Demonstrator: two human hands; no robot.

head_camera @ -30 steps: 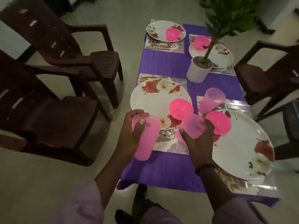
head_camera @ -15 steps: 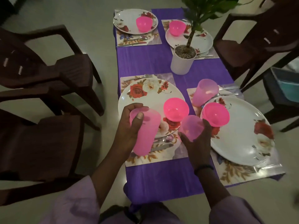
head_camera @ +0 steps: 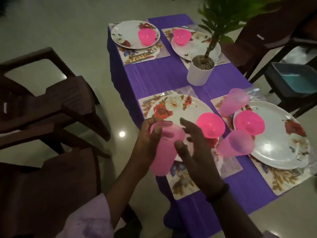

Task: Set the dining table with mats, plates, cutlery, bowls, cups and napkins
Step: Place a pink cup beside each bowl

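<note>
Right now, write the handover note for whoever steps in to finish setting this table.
Left hand grips a stack of pink cups above the near-left mat. Right hand is open beside the stack, holding nothing.
Two cups are out: one between the near plates, one at the far corner of the near-right mat.
Done: four mats, each with a floral plate and a pink bowl; cutlery shows by at least three settings, for example the fork on the near-left mat.
Left: cups for the far-left setting and far-right setting, then napkins; none in view.
</note>
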